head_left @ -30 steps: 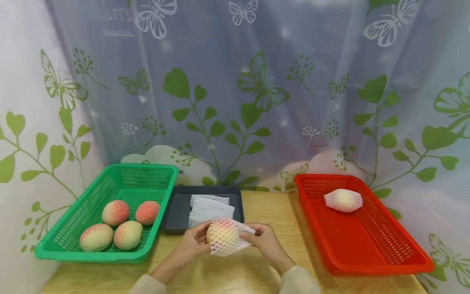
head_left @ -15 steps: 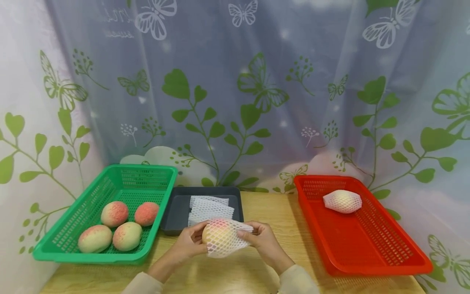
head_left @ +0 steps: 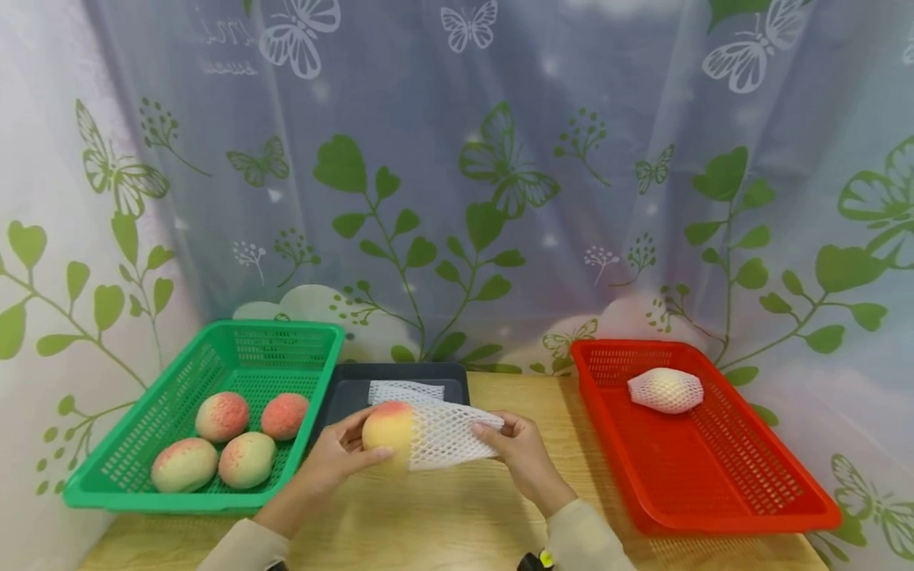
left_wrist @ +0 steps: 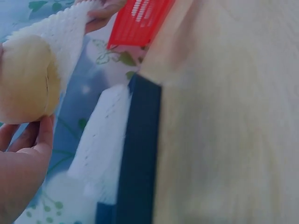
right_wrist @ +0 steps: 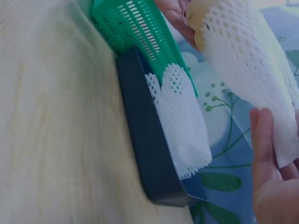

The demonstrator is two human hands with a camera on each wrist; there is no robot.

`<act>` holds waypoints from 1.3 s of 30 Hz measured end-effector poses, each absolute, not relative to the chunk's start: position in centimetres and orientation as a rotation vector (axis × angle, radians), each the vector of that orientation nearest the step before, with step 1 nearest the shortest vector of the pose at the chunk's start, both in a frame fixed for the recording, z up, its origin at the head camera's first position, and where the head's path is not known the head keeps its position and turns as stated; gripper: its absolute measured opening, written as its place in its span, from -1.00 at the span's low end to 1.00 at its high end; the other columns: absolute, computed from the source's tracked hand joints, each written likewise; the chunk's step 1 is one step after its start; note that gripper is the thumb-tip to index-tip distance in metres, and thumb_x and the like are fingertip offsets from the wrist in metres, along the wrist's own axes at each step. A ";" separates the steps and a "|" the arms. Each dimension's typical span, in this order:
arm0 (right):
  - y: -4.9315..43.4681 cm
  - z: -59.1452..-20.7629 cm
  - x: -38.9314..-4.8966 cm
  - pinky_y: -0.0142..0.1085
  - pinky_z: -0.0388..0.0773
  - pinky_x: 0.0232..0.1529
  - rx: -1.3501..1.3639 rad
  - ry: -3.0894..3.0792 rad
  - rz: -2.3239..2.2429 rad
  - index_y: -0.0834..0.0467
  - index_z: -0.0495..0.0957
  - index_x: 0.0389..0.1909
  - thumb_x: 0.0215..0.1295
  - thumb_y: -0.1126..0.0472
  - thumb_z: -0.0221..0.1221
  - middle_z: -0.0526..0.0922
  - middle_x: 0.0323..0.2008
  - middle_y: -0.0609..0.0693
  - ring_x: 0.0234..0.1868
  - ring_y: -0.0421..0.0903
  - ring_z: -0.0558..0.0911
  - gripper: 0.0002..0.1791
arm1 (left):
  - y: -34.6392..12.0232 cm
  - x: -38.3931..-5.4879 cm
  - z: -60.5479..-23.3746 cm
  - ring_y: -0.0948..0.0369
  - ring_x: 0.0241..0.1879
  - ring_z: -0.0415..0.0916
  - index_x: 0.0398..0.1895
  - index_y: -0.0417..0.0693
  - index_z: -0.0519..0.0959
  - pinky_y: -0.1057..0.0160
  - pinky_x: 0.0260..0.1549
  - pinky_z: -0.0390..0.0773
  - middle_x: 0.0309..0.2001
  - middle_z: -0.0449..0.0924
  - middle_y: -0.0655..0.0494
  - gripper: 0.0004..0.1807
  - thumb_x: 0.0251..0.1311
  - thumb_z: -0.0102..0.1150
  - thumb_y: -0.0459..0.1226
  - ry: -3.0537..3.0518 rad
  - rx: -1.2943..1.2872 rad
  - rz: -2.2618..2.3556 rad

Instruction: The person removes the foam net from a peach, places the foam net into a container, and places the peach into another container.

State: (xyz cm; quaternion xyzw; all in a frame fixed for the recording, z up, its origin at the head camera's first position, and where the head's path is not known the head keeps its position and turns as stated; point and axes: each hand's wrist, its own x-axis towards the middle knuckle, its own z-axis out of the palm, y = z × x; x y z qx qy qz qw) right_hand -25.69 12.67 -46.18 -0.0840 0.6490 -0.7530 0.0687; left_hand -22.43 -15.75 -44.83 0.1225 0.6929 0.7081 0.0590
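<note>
My left hand (head_left: 334, 458) grips a pink-and-yellow peach (head_left: 384, 432) from its left side, over the middle of the table. A white foam net sleeve (head_left: 448, 433) stretches from the peach's right side to my right hand (head_left: 524, 458), which pinches its far end between thumb and fingers. Most of the peach is bare; the sleeve's mouth covers only its right edge. In the left wrist view, fingers hold the peach (left_wrist: 25, 81) from below. The right wrist view shows the sleeve (right_wrist: 247, 51) narrowing into the right hand's grip.
Several peaches lie in a green basket (head_left: 171, 498) on the left. Behind the hands, a dark tray (head_left: 457, 377) holds more foam sleeves (right_wrist: 187, 126), partly hidden in the head view. A red basket (head_left: 685, 468) on the right contains one netted fruit (head_left: 667, 390).
The left hand has moved left with the peach while the right hand has stayed nearly in place. The sleeve, which covered most of the peach, now covers only its right edge.
</note>
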 end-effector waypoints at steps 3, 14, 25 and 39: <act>12.7 -45.7 -26.2 -0.34 0.65 -0.27 -0.269 1.980 -2.275 0.36 0.55 -0.09 0.25 0.30 0.24 0.67 -0.34 -0.06 -0.33 -0.19 0.67 -0.74 | -17.0 -22.8 -43.6 0.20 0.00 0.51 0.42 -0.17 0.17 0.28 -0.10 0.59 0.22 0.39 -0.19 -0.23 0.15 0.29 -0.33 2.111 0.301 2.128; 11.6 -43.7 -28.4 -0.35 0.64 -0.28 -0.249 2.052 -2.347 0.41 0.51 0.01 0.29 0.24 0.22 0.65 -0.32 -0.04 -0.32 -0.20 0.65 -0.63 | -21.7 -24.7 -39.5 0.40 0.02 0.44 0.49 -0.05 0.06 0.40 -0.01 0.52 0.35 0.24 -0.16 -0.16 0.22 0.27 -0.14 2.382 0.193 2.020; 10.0 -42.1 -30.6 -0.41 0.60 -0.35 -0.183 2.104 -2.374 0.38 0.55 -0.11 0.23 0.31 0.27 0.62 -0.39 -0.08 -0.39 -0.23 0.60 -0.73 | -26.7 -27.0 -37.6 0.13 0.26 0.28 0.54 0.06 -0.11 0.44 -0.03 0.48 0.42 0.14 -0.16 -0.03 0.21 0.21 0.06 2.630 0.031 1.929; 8.3 -42.0 -32.8 -0.42 0.54 -0.35 -0.171 2.129 -2.297 0.39 0.53 -0.09 0.26 0.27 0.25 0.60 -0.39 -0.08 -0.38 -0.24 0.56 -0.71 | -29.5 -29.4 -39.6 -0.19 0.28 0.18 0.53 -0.07 -0.19 -0.16 0.19 0.30 0.39 0.05 -0.36 0.06 0.17 0.20 0.12 2.709 -0.324 1.925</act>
